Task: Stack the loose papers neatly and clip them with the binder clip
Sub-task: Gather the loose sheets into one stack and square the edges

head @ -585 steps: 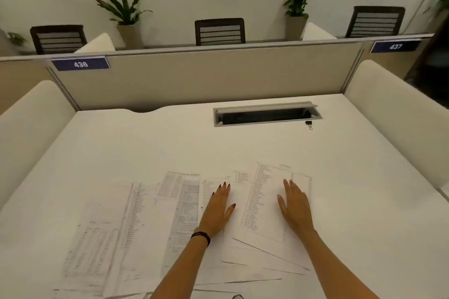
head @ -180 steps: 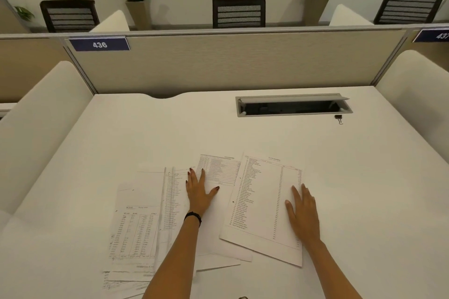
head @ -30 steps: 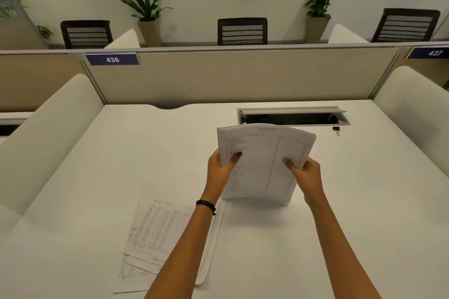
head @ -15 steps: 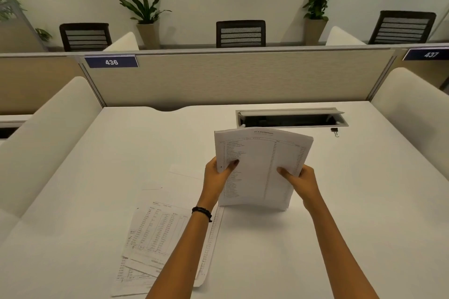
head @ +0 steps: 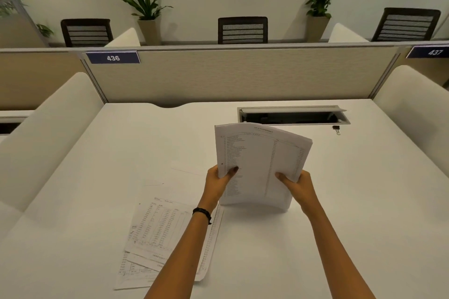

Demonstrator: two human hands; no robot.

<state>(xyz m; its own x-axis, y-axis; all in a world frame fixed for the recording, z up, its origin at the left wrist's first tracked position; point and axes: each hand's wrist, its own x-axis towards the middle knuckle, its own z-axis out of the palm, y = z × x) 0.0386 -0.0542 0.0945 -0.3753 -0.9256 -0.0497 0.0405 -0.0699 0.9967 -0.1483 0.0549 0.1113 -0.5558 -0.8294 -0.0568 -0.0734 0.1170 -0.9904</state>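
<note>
A stack of printed papers [head: 260, 162] stands upright on its bottom edge on the white desk [head: 352, 213], bowed slightly. My left hand [head: 216, 183] grips its left side with the thumb on the front sheet. My right hand [head: 297, 188] holds the right side the same way. Several loose printed sheets [head: 160, 233] lie flat on the desk to the left, partly under my left forearm. A small black binder clip [head: 336, 129] lies at the back right, just in front of the cable slot and apart from both hands.
An open cable slot [head: 291, 116] with a raised lid is set in the desk's back. A beige partition [head: 230, 75] closes the far edge, and padded white dividers [head: 48, 133] flank both sides. Chairs and potted plants stand beyond.
Within the last second the upright stack has dropped a little lower, its bottom edge now resting on the desk. Long before, the sheets lay spread flat; most were gathered into my hands.
</note>
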